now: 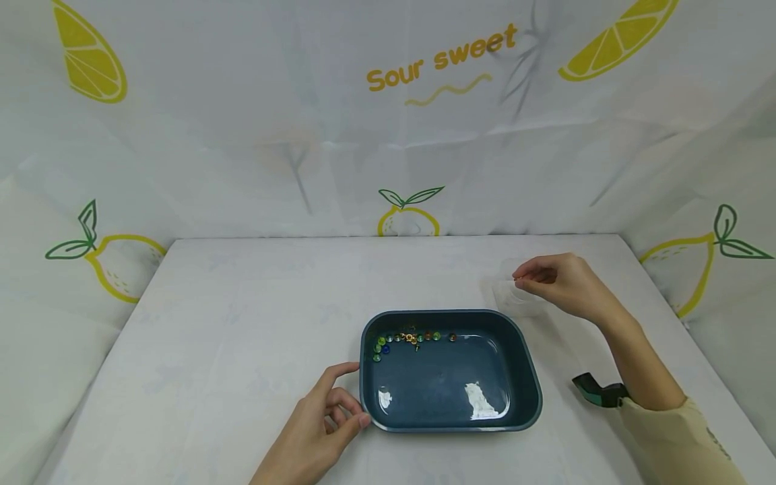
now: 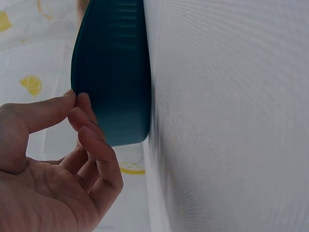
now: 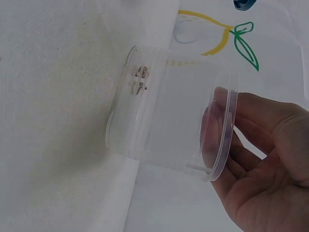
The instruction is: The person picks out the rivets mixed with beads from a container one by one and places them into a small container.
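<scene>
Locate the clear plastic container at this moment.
In the head view, the clear plastic container stands on the table, right of centre, just past the far-right corner of the blue tray, by the right hand.

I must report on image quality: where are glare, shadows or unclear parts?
Head view: bright glare patches inside the dark blue tray, soft shadow beside the right arm; left wrist view: rather dim, the tray's side very dark, fine ripples across the white tabletop; right wrist view: clear container looks pale, small brown bits inside hard to identify.
</scene>
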Motion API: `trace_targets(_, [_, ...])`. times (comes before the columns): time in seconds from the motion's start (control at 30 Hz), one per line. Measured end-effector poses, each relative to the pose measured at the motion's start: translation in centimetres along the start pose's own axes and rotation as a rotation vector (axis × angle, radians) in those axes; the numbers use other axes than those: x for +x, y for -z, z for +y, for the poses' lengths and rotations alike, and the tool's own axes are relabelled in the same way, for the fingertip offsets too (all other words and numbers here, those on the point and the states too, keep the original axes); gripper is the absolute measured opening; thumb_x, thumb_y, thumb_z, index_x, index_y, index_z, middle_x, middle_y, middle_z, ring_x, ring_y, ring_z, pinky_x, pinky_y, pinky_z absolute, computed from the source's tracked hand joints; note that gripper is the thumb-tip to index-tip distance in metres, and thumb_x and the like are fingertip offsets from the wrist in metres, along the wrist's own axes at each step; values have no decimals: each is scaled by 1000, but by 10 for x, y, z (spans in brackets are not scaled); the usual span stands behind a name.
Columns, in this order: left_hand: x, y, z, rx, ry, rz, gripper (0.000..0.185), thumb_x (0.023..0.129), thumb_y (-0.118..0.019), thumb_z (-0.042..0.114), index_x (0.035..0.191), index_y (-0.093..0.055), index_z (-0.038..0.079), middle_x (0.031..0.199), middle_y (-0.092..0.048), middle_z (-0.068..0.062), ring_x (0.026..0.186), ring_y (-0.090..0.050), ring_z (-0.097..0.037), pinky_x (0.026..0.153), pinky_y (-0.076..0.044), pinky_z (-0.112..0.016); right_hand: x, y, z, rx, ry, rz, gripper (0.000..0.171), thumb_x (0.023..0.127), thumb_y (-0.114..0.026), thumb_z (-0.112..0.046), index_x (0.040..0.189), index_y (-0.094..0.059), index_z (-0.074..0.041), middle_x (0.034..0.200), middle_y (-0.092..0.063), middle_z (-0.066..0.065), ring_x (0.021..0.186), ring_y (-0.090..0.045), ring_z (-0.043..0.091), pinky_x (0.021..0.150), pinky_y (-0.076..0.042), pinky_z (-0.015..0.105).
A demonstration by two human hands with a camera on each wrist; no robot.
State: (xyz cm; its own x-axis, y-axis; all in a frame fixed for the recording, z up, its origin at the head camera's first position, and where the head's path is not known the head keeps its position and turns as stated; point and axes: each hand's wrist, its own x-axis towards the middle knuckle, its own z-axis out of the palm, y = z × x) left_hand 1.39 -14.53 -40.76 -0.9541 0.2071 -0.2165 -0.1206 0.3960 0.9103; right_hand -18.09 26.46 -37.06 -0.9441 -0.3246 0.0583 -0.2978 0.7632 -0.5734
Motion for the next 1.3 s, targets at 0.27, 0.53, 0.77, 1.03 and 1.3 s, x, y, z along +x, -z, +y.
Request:
trace_targets(0.27, [0,0,-1,-6,-7,-3,69,98,-82,22,156,-47,15,93,-74,4,67,-60,-4,64,-53,-21,0,0,-1,-2,5,-1,10,96,-80,-6,106,-81,-2,95,-81,11,82,-73,24,71,-56,16])
trace_targets(0.53, [-1,1,-1,-7,-15,-7,69,98,-82,23,156,-47,15,93,-74,4,66,-60,-4,64,-53,-22,0,-1,-2,-14,1,9,11,96,-80,-6,107,-81,-2,94,-80,10,80,-71,17,70,-56,16])
trace_targets(0.77, [0,1,-1,-4,-14,-8,69,98,-82,24,156,-47,14,93,-75,4,66,-60,-4,64,-54,-22,-1,-2,-1,-22,7,15,12,96,-80,-6,107,-81,-2,94,-80,11,79,-70,14,70,-56,15])
trace_targets(1.03, [0,1,0,-2,-12,-7,68,98,-82,25,156,-47,14,93,-75,4,66,-60,-4,64,-54,-21,0,-2,0,-22,26,22,13,96,-81,-6,108,-81,-1,95,-80,12,79,-71,16,70,-55,14])
trace_targets(1.3, [0,1,0,-3,-5,-8,69,98,-82,25,156,-47,14,92,-75,4,67,-59,-3,63,-53,-21,-1,0,-2,-31,23,28,15,95,-82,-7,108,-81,0,94,-80,12,80,-71,17,69,-54,13])
